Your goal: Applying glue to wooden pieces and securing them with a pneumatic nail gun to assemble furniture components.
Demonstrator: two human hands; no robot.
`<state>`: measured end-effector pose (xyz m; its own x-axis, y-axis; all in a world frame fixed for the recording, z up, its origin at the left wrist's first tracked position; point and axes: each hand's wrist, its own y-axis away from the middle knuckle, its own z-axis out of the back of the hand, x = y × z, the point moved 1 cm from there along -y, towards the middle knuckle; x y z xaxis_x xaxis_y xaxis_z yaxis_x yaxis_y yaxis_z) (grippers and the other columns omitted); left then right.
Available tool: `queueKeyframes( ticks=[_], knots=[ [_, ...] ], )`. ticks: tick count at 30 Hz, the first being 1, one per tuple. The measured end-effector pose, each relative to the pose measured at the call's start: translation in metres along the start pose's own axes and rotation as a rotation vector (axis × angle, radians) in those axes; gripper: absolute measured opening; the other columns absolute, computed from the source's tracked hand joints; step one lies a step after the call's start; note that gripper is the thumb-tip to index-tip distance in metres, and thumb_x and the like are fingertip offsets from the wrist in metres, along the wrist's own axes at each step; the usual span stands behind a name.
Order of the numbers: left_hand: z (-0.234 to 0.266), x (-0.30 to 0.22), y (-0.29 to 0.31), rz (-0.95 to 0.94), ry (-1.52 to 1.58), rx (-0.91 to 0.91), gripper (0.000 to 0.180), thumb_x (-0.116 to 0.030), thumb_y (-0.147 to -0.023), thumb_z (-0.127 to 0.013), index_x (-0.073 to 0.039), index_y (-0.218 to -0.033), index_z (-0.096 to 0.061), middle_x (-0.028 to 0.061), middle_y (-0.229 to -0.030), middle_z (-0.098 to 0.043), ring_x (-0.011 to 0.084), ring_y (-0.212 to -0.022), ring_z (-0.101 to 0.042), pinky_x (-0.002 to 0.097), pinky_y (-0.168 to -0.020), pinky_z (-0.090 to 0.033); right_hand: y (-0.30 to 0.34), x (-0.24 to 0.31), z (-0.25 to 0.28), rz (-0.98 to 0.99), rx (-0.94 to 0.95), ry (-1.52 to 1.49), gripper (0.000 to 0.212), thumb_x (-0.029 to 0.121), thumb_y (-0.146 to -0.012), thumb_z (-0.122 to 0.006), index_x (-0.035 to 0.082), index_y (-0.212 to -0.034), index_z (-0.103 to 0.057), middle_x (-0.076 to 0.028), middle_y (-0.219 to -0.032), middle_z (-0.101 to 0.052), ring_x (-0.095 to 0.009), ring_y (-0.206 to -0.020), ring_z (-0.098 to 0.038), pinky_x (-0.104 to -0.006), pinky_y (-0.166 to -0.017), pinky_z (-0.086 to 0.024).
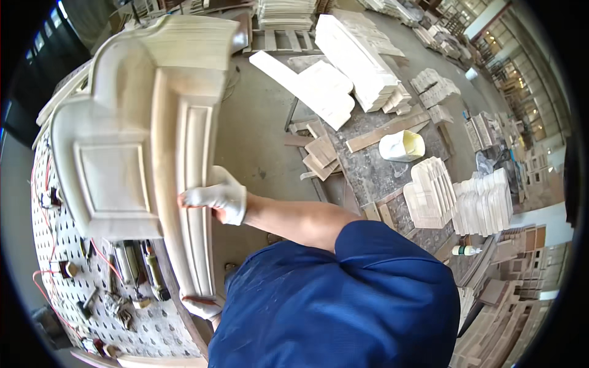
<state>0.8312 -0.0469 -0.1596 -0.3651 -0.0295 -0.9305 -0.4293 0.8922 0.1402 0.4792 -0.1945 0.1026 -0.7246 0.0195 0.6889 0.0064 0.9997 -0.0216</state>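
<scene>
A large pale wooden furniture panel (pixel 113 162) with a curved, stepped outline, raised rectangular fields and a long moulded edge stands tilted at the left, slightly blurred. My right hand (pixel 221 196), in a white glove with orange at the fingertips, reaches across from the right and grips the moulded edge about midway. At the edge's lower end my left hand (pixel 201 308), also gloved, has its fingers curled round the wood; part of it is hidden by my navy shirt. Below the panel is a perforated worktable (pixel 153 331), partly covered by it.
On the worktable lie a cylindrical air tool (pixel 127 264), a second slim tool (pixel 153 270) and red hoses (pixel 46 273). To the right, a low bench (pixel 368 178) carries a white bucket (pixel 402 146), stacked shaped panels (pixel 429 193), wood offcuts (pixel 322 156) and a small bottle (pixel 466 250).
</scene>
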Motion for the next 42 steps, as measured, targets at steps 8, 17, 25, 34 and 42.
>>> queueKeyframes(
  ticks=[8, 17, 25, 34, 42],
  knots=[
    [-0.302, 0.109, -0.127, 0.583, -0.468, 0.907, 0.055, -0.043, -0.104, -0.056, 0.002, -0.136, -0.057, 0.0133, -0.115, -0.069, 0.0198, -0.102, -0.063, 0.03, -0.09, -0.05, 0.015, 0.163, 0.186, 0.577, -0.481, 0.177, 0.031, -0.005, -0.08, -0.064, -0.004, -0.11, -0.069, -0.014, -0.09, -0.072, -0.022, -0.071, -0.068, -0.0304, -0.065, -0.057],
    [-0.659, 0.308, -0.108, 0.547, -1.013, 1.253, 0.072, -0.049, -0.09, -0.074, 0.005, -0.135, -0.058, 0.0137, -0.12, -0.069, 0.0236, -0.105, -0.067, 0.0314, -0.092, -0.052, 0.125, 0.266, 0.182, 0.709, -1.444, 0.895, 0.044, -0.006, -0.074, -0.071, -0.004, -0.117, -0.067, -0.013, -0.099, -0.073, -0.021, -0.079, -0.066, -0.0301, -0.074, -0.054],
    [-0.781, 0.499, -0.036, 1.486, 0.069, 1.245, 0.076, -0.047, -0.083, -0.082, 0.0, -0.137, -0.058, 0.0188, -0.132, -0.064, 0.0314, -0.12, -0.062, 0.042, -0.098, -0.051, 0.14, 0.273, 0.171, 0.438, -1.719, 1.026, 0.046, -0.003, -0.069, -0.078, -0.001, -0.114, -0.068, -0.009, -0.094, -0.073, -0.019, -0.075, -0.065, -0.0303, -0.072, -0.053],
    [-0.833, 0.46, -0.026, 1.434, -0.29, 0.72, 0.068, -0.036, -0.081, -0.085, -0.005, -0.135, -0.06, 0.0182, -0.129, -0.066, 0.0355, -0.116, -0.063, 0.0504, -0.098, -0.051, 0.065, 0.331, 0.254, -0.378, -1.703, 1.043, 0.051, 0.014, -0.069, -0.088, -0.003, -0.113, -0.07, -0.011, -0.089, -0.075, -0.02, -0.073, -0.066, -0.0314, -0.069, -0.053],
    [-0.903, 0.413, -0.253, 1.181, -0.141, 0.818, 0.062, -0.027, -0.084, -0.081, -0.003, -0.136, -0.058, 0.0177, -0.121, -0.068, 0.0328, -0.11, -0.065, 0.0485, -0.095, -0.052, -0.079, 0.407, 0.33, -0.556, -1.57, 1.207, 0.061, 0.027, -0.07, -0.088, 0.001, -0.122, -0.07, -0.011, -0.091, -0.076, -0.022, -0.077, -0.069, -0.0337, -0.074, -0.054]
  ],
)
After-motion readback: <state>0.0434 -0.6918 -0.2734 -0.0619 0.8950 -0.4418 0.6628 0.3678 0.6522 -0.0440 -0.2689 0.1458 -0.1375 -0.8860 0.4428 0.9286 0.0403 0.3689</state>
